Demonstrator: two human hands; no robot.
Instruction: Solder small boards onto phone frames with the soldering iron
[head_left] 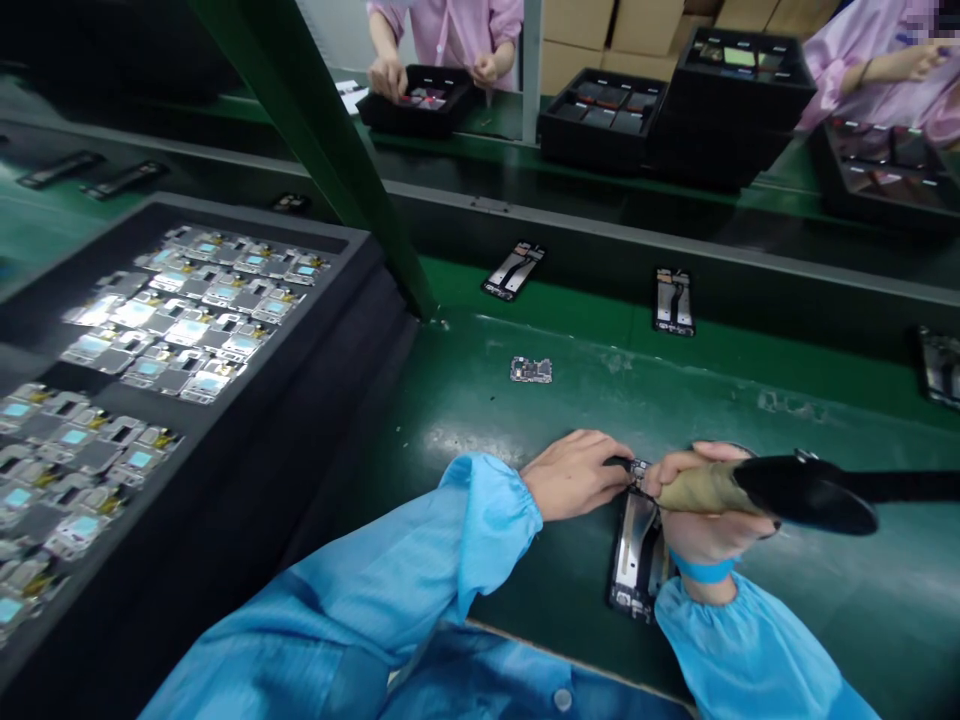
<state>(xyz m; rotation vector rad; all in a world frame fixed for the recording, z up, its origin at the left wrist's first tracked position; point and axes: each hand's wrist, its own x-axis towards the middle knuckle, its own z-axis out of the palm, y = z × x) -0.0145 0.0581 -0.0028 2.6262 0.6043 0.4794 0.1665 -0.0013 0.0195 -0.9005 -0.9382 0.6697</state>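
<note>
Phone frame (pixel 636 555) on green bench (pixel 750 385), left hand (pixel 574 475) pinching its top, right hand (pixel 705 515) gripping screwdriver (pixel 795 490).

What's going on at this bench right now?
A person in blue sleeves works on a phone frame lying on the green mat. The left hand steadies the frame's top end with its fingertips. The right hand grips a black-handled tool pointed at the same spot. A loose circuit board lies beyond, a tray of boards to the left.
</note>
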